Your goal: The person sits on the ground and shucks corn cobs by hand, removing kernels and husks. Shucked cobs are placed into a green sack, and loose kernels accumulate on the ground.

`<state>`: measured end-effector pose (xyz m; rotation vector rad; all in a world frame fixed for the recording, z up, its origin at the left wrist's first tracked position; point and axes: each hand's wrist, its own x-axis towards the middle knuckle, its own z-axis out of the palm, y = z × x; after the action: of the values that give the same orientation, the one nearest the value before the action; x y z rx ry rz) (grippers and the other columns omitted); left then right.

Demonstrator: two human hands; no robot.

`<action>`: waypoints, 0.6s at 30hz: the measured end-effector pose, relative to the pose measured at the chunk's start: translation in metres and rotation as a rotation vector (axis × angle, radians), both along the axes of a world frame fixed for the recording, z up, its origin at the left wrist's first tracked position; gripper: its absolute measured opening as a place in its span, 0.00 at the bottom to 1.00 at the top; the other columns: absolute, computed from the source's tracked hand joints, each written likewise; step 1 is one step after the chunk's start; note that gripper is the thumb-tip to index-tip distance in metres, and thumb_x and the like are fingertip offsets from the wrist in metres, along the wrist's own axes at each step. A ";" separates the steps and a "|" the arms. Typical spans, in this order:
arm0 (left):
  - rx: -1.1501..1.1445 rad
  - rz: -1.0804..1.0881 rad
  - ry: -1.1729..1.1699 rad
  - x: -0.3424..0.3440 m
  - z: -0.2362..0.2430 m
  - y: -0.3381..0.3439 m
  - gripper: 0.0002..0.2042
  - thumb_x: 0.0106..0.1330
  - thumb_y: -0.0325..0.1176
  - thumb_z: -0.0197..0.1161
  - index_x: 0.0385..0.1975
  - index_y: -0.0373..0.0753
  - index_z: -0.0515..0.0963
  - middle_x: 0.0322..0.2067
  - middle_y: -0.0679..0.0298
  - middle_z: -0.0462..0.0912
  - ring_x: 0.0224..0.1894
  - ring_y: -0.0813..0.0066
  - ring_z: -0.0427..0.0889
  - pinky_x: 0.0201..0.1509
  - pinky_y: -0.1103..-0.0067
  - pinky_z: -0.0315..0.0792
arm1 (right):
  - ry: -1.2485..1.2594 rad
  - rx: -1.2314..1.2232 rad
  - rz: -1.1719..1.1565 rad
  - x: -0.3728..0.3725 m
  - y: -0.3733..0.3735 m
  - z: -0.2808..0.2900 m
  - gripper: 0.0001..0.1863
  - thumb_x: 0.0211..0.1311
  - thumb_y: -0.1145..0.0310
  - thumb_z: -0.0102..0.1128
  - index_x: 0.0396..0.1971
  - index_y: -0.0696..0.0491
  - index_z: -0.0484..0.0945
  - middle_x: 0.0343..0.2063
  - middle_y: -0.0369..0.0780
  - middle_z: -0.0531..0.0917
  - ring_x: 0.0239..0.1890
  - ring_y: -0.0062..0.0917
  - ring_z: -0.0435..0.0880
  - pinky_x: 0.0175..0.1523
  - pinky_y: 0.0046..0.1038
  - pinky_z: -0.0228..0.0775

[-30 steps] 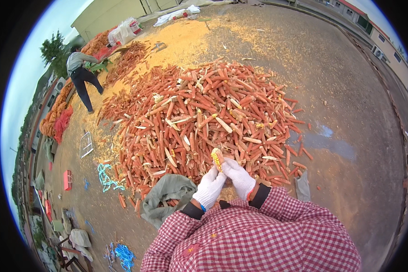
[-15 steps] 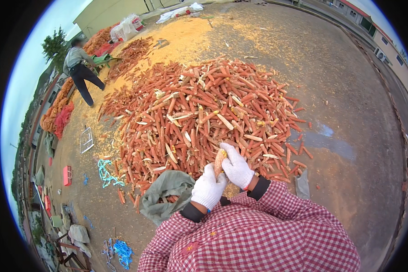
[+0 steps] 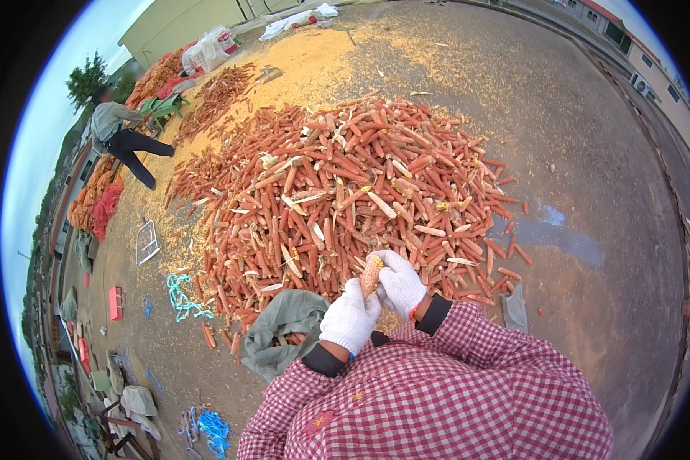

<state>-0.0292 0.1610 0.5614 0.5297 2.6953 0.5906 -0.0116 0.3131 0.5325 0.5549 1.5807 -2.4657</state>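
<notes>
Between my two white-gloved hands is a corn cob [image 3: 371,274] with some yellow kernels still on it, tilted with its upper end away from me. My left hand [image 3: 349,318] is closed round its lower end. Against its right side, my right hand [image 3: 399,284] is closed, fingers bent over the cob. Just beyond lies a large heap of reddish corn cobs [image 3: 337,184], mostly stripped, with pale husks among them. Beside my left hand an open grey-green sack [image 3: 272,326] holds several cobs.
Yellow kernels [image 3: 307,57] cover the ground behind the heap. At the far left a person [image 3: 123,134] leans toward a green machine [image 3: 161,107]. Left of the heap lie a white metal frame [image 3: 146,242], light-blue straps [image 3: 182,297] and a red box [image 3: 116,303]. Blue twine [image 3: 213,429] lies lower left.
The cob's upper end and my right hand have shifted slightly down toward me, and the cob's kernelled tip shows more. The far person has bent leftward, with arms stretched to the machine.
</notes>
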 end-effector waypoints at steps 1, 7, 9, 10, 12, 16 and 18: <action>0.008 0.000 0.000 -0.001 -0.003 -0.002 0.23 0.69 0.43 0.55 0.57 0.33 0.68 0.29 0.43 0.85 0.31 0.44 0.86 0.36 0.57 0.80 | -0.011 -0.052 -0.022 0.000 -0.002 0.005 0.20 0.70 0.74 0.41 0.60 0.57 0.69 0.35 0.39 0.80 0.21 0.18 0.76 0.24 0.21 0.69; 0.093 0.059 -0.153 -0.014 0.010 -0.005 0.22 0.70 0.43 0.54 0.55 0.32 0.68 0.30 0.42 0.84 0.34 0.44 0.86 0.38 0.56 0.79 | 0.060 -0.171 0.026 -0.008 0.002 0.011 0.20 0.72 0.73 0.42 0.61 0.57 0.68 0.39 0.38 0.80 0.25 0.18 0.75 0.28 0.20 0.70; 0.137 0.069 -0.117 -0.013 0.005 -0.005 0.22 0.71 0.43 0.54 0.55 0.31 0.68 0.30 0.41 0.84 0.33 0.44 0.86 0.37 0.57 0.79 | 0.107 0.020 0.051 -0.009 -0.002 0.009 0.20 0.72 0.72 0.43 0.62 0.58 0.67 0.41 0.38 0.79 0.29 0.17 0.76 0.31 0.20 0.72; 0.158 0.077 -0.097 -0.012 0.001 -0.007 0.22 0.71 0.43 0.54 0.55 0.30 0.68 0.30 0.41 0.84 0.33 0.44 0.86 0.37 0.58 0.78 | 0.065 0.014 0.105 -0.011 0.000 0.005 0.21 0.72 0.71 0.44 0.62 0.58 0.67 0.45 0.39 0.79 0.38 0.18 0.78 0.41 0.23 0.74; 0.250 0.075 -0.173 -0.012 -0.005 -0.011 0.22 0.71 0.42 0.54 0.55 0.29 0.67 0.30 0.41 0.84 0.33 0.44 0.86 0.37 0.59 0.78 | 0.098 0.036 0.055 -0.012 -0.006 -0.010 0.21 0.70 0.72 0.43 0.61 0.59 0.68 0.46 0.39 0.79 0.41 0.20 0.79 0.46 0.24 0.74; 0.313 0.081 -0.226 -0.013 -0.013 -0.012 0.19 0.71 0.42 0.53 0.48 0.29 0.69 0.30 0.41 0.83 0.35 0.43 0.85 0.38 0.59 0.77 | 0.202 0.121 -0.133 -0.024 -0.020 -0.056 0.18 0.67 0.76 0.41 0.54 0.60 0.72 0.44 0.40 0.79 0.43 0.26 0.79 0.51 0.26 0.74; 0.361 0.079 -0.254 -0.010 -0.013 -0.016 0.19 0.71 0.42 0.53 0.47 0.30 0.70 0.31 0.40 0.83 0.36 0.42 0.85 0.39 0.59 0.77 | 0.080 -0.046 -0.190 -0.024 -0.027 -0.040 0.16 0.67 0.78 0.41 0.50 0.59 0.74 0.41 0.41 0.80 0.41 0.25 0.79 0.48 0.26 0.74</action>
<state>-0.0394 0.1453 0.5484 0.4043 2.3877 1.0988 -0.0357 0.2863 0.4920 0.6350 1.5621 -2.6870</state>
